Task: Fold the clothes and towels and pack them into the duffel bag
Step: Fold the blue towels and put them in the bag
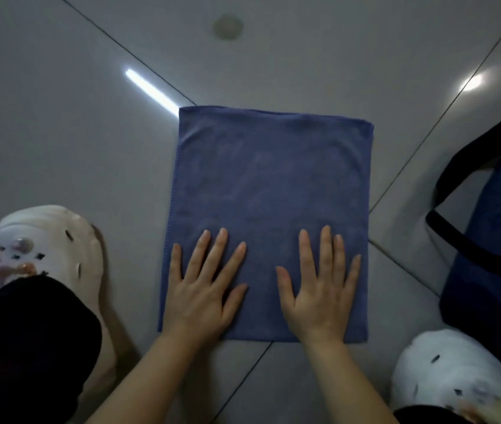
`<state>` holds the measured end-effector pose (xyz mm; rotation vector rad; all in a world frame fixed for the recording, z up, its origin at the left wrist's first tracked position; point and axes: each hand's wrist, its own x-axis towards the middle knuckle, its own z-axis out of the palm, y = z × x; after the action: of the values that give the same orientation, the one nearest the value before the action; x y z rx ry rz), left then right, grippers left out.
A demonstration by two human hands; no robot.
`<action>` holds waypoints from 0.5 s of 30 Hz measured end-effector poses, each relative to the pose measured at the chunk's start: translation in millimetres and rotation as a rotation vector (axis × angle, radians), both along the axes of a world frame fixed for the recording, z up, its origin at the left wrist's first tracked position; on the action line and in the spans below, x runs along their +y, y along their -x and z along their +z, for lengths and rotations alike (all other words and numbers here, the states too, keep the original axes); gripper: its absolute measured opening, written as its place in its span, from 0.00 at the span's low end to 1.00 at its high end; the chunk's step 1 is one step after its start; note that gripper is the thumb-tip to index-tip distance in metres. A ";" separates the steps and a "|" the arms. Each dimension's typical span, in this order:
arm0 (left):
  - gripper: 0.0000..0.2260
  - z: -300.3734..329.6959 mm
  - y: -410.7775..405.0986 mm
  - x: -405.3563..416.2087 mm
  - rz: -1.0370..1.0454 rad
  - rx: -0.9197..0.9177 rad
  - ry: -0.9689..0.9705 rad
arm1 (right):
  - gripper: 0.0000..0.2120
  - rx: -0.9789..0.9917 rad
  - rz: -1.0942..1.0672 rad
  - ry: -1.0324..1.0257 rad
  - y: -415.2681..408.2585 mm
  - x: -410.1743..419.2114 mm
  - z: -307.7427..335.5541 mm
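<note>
Grey glossy floor tiles [59, 133] with dark grout lines, two light glares on them — that is the working surface.

Left hand [203, 289] lies flat, palm down, fingers straight and slightly spread, pressing the near left part of a blue towel [267, 179]. Right hand [319, 289] does the same just beside it, on the near right part; thumbs point toward each other, a narrow strip of cloth between them. Neither hand grips anything.

Towel is a smooth rectangle, spread flat on the floor, stretching away from the fingertips; its near edge sits at the wrists. Whether it is one layer or folded I cannot tell.

Right of the right hand, apart from the towel — a navy duffel bag [494, 255] with black straps, partly cut off by the frame edge.

Left of the left hand, a pale clog-style shoe [56, 240] with small charms, a black trouser leg [23, 347] above it. Near the right forearm, a white shoe [445, 371] of the same kind.

Beyond the towel, a faint round mark [228, 26] on the tile.
</note>
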<state>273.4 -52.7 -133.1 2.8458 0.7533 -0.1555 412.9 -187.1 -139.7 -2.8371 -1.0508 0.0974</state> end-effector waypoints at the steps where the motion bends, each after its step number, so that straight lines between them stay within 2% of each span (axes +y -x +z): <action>1: 0.27 0.5 -0.7 1.2 0.005 0.004 -0.006 | 0.30 -0.004 0.001 -0.003 -1.3 0.1 -0.9; 15: 0.36 4.2 -4.9 1.9 0.019 0.016 -0.027 | 0.32 0.009 -0.022 0.002 -1.2 4.3 2.6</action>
<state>278.3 -50.8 -128.9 2.8647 0.7913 -0.1664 414.2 -182.7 -137.2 -2.8461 -1.0185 0.1087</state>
